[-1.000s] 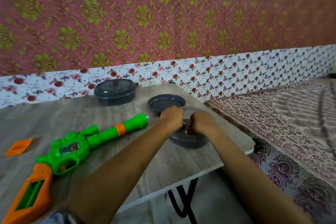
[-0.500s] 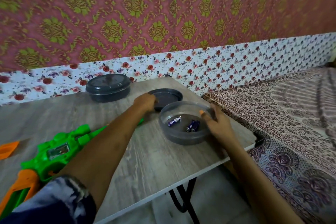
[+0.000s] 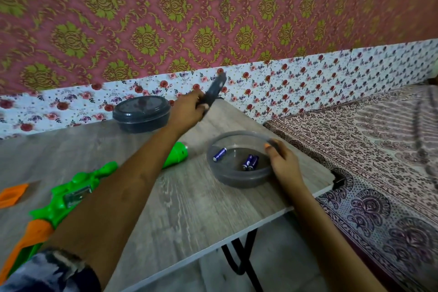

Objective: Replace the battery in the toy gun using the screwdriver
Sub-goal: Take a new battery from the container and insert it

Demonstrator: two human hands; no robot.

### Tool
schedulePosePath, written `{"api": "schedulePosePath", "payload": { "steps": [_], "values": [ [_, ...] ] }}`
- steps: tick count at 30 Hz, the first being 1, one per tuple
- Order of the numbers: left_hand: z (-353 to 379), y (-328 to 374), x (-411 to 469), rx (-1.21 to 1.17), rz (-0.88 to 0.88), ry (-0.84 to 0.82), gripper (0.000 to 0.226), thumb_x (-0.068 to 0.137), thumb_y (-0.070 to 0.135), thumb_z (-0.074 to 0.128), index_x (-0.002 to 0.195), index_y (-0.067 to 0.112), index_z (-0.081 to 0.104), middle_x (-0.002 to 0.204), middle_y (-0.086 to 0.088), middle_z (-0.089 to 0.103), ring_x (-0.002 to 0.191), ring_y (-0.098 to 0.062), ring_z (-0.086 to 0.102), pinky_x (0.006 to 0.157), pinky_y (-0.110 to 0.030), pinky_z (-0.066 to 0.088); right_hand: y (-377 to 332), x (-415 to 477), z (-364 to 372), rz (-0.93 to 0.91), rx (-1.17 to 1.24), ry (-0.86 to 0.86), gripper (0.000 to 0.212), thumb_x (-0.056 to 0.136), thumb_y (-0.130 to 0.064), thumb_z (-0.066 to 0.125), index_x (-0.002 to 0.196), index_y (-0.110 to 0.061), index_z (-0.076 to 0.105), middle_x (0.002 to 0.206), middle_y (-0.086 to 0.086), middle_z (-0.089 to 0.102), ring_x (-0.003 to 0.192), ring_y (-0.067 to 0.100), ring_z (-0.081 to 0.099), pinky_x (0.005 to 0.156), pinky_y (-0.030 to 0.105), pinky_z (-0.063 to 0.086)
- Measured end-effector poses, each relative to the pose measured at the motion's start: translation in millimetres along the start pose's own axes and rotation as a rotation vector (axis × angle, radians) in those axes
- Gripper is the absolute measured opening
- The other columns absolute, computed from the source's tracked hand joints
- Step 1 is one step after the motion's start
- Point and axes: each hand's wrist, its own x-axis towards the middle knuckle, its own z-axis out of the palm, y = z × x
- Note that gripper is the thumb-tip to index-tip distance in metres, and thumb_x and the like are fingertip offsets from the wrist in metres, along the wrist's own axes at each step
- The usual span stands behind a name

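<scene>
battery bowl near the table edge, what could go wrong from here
The bowl sits close to the table edge; a push from the right hand gripping its rim could tip the batteries out. The left hand pinches the lid by one end, tilted, so it might slip.

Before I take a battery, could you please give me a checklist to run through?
1. Bowl uncovered: ok, the left hand holds the lid up, tilted, away from it.
2. Bowl steadied: ok, the right hand grips its rim.
3. Batteries within reach: ok, three lie loose in the bowl.
4. A hand free to pick one: not ok, both are holding something.
5. Gun ready to take a battery: cannot tell, it is partly hidden.
</scene>
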Motion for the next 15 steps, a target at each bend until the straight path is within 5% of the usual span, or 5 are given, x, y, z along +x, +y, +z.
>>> {"api": "schedulePosePath", "payload": {
  "steps": [3, 7, 11, 15],
  "values": [
    [-19.7, 18.6, -2.6, -0.608, -0.234, 0.074, 0.016, 0.094, 0.006, 0.051, 0.109, 0.011, 0.047, 0.109, -0.016, 0.063, 0.094, -0.027, 0.061, 0.080, -0.039, 0.054, -2.7, -3.0, -0.2, 0.015, -0.001, 0.009, 0.042, 0.092, -0.031, 0.049, 0.132, -0.015, 0.050, 0.131, 0.008, 0.055, 0.120, 0.025, 0.051, 0.104, 0.046, 0.041],
    [-28.4, 25.3, -29.1, -1.229, -0.616, -0.047, 0.036, 0.098, 0.001, 0.040, 0.132, 0.012, 0.043, 0.097, -0.007, 0.062, 0.081, -0.018, 0.062, 0.064, -0.030, 0.056, -6.3, -8.6, 0.4, 0.044, -0.029, 0.008, 0.050, 0.091, -0.045, 0.046, 0.133, -0.018, 0.048, 0.134, 0.008, 0.053, 0.124, 0.026, 0.048, 0.107, 0.048, 0.037],
    [-20.3, 18.9, -66.5, -1.258, -0.729, -0.271, 0.033, 0.100, 0.002, 0.033, 0.124, 0.015, 0.052, 0.092, -0.007, 0.064, 0.078, -0.020, 0.061, 0.059, -0.031, 0.059, -13.4, -17.1, 1.0, 0.058, -0.038, 0.011, 0.058, 0.091, -0.056, 0.039, 0.132, -0.017, 0.049, 0.133, 0.007, 0.054, 0.123, 0.026, 0.049, 0.107, 0.047, 0.036],
    [-8.3, 17.7, -81.9, -1.142, -0.790, -0.322, 0.020, 0.101, 0.018, 0.040, 0.105, 0.013, 0.059, 0.093, -0.008, 0.062, 0.080, -0.020, 0.060, 0.066, -0.034, 0.054, -16.7, -22.2, 0.9, 0.061, 0.002, 0.021, 0.050, 0.092, -0.057, 0.032, 0.118, -0.022, 0.056, 0.121, 0.008, 0.060, 0.115, 0.025, 0.054, 0.104, 0.047, 0.039]
  ]
}}
